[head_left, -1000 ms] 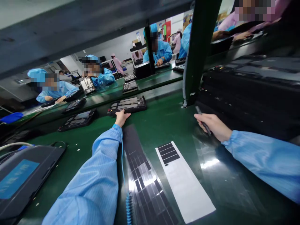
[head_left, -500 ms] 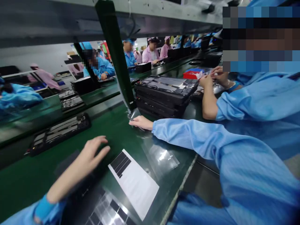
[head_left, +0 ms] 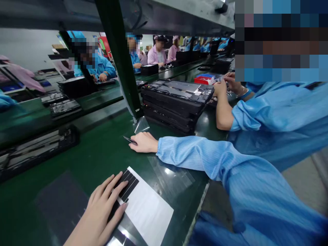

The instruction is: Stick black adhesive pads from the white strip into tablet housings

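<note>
Strips (head_left: 131,190), black on white paper (head_left: 151,215), lay partly under the outspread left hand (head_left: 104,203); the right hand (head_left: 144,142) gripped a pointed tool (head_left: 128,139).

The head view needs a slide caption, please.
Left hand over a sheet with black strips; right hand holding a dark tool.

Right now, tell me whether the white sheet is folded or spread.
Spread: the white sheet lies flat on the green table, no fold showing, the left hand partly over its black strips.
</note>
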`<action>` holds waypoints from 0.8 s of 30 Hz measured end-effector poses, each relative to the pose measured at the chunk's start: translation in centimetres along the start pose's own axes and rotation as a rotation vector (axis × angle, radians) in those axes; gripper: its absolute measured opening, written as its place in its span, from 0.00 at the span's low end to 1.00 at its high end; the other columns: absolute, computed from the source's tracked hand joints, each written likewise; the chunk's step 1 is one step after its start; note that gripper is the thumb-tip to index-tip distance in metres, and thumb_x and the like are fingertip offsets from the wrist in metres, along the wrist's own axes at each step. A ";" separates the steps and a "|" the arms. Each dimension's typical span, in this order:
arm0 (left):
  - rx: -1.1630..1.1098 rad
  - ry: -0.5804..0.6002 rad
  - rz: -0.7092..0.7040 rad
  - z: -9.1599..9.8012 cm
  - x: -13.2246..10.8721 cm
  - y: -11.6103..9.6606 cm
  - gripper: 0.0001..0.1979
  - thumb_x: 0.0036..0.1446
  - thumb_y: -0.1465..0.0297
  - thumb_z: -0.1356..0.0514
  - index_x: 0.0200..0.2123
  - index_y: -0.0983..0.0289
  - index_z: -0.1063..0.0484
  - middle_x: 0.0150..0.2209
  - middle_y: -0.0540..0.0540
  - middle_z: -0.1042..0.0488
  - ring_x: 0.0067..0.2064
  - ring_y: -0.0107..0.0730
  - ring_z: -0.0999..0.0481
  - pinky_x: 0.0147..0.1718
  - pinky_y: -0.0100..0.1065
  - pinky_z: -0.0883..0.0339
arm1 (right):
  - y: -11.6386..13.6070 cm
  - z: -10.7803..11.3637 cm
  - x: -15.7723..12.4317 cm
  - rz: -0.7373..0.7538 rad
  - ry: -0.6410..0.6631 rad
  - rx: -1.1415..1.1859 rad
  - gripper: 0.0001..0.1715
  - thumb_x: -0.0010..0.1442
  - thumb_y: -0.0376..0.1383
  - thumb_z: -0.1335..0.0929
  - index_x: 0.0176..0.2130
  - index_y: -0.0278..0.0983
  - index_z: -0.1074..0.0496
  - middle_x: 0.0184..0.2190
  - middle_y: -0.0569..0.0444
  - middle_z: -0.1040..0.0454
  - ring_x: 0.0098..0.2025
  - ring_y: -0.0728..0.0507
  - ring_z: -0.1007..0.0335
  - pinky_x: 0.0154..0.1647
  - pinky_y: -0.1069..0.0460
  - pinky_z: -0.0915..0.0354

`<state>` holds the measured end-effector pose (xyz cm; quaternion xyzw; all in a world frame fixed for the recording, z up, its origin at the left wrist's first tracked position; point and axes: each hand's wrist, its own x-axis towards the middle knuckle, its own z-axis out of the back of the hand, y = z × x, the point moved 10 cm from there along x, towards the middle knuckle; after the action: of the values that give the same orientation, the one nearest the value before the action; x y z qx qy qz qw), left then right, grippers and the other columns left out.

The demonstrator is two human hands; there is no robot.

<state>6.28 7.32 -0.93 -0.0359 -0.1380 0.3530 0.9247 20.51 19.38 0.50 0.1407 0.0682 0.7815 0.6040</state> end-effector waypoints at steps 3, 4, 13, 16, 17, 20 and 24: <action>-0.020 0.008 0.004 -0.1 -0.1 -0.2 0.21 0.61 0.61 0.53 0.57 0.51 0.47 0.61 0.49 0.46 0.60 0.46 0.46 0.51 0.52 0.39 | -0.2 0.1 -0.1 -0.008 -0.017 -0.026 0.17 0.57 0.43 0.42 0.31 0.36 0.32 0.33 0.48 0.27 0.36 0.39 0.30 0.33 0.49 0.39; -0.024 0.008 0.005 -0.1 -0.1 -0.2 0.21 0.61 0.61 0.53 0.57 0.51 0.47 0.61 0.49 0.46 0.60 0.46 0.46 0.51 0.52 0.39 | -0.2 0.2 -0.1 -0.009 -0.025 -0.029 0.16 0.57 0.43 0.42 0.31 0.36 0.32 0.33 0.48 0.27 0.36 0.39 0.30 0.33 0.49 0.39; -0.007 0.027 -0.021 0.0 0.1 0.2 0.20 0.59 0.60 0.51 0.55 0.51 0.44 0.60 0.50 0.44 0.59 0.46 0.44 0.50 0.51 0.37 | 0.7 0.9 -0.3 0.076 -0.098 -0.024 0.16 0.62 0.42 0.44 0.39 0.35 0.36 0.35 0.48 0.28 0.35 0.42 0.30 0.30 0.52 0.43; -0.018 0.025 0.008 0.1 0.2 0.3 0.19 0.60 0.61 0.52 0.55 0.51 0.44 0.60 0.49 0.44 0.59 0.45 0.45 0.51 0.51 0.39 | 2.2 1.1 -0.7 0.209 -0.116 -0.008 0.17 0.66 0.42 0.48 0.46 0.36 0.40 0.41 0.51 0.29 0.39 0.46 0.31 0.32 0.54 0.44; -0.013 0.035 0.001 0.1 0.3 0.2 0.19 0.60 0.61 0.51 0.55 0.52 0.43 0.60 0.49 0.44 0.59 0.45 0.44 0.51 0.50 0.38 | 2.7 0.9 -0.8 0.259 -0.099 -0.007 0.17 0.65 0.42 0.47 0.45 0.37 0.40 0.41 0.52 0.29 0.38 0.47 0.31 0.31 0.54 0.44; 0.013 0.091 -0.042 -0.2 0.4 0.0 0.21 0.59 0.61 0.50 0.56 0.53 0.44 0.60 0.51 0.45 0.59 0.46 0.44 0.50 0.50 0.37 | 3.6 -0.2 -1.0 0.358 -0.026 -0.016 0.13 0.63 0.43 0.43 0.42 0.38 0.37 0.39 0.54 0.28 0.35 0.47 0.31 0.27 0.54 0.47; 0.021 0.113 -0.057 -0.2 0.5 0.1 0.21 0.59 0.62 0.50 0.56 0.54 0.45 0.61 0.53 0.46 0.59 0.47 0.45 0.50 0.51 0.38 | 3.5 -0.8 -0.8 0.368 0.000 -0.017 0.13 0.62 0.41 0.43 0.41 0.37 0.38 0.38 0.52 0.28 0.33 0.46 0.32 0.26 0.54 0.50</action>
<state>6.59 7.74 -1.08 -0.0420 -0.0828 0.3256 0.9410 17.22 17.80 0.55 0.1458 0.0346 0.8793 0.4520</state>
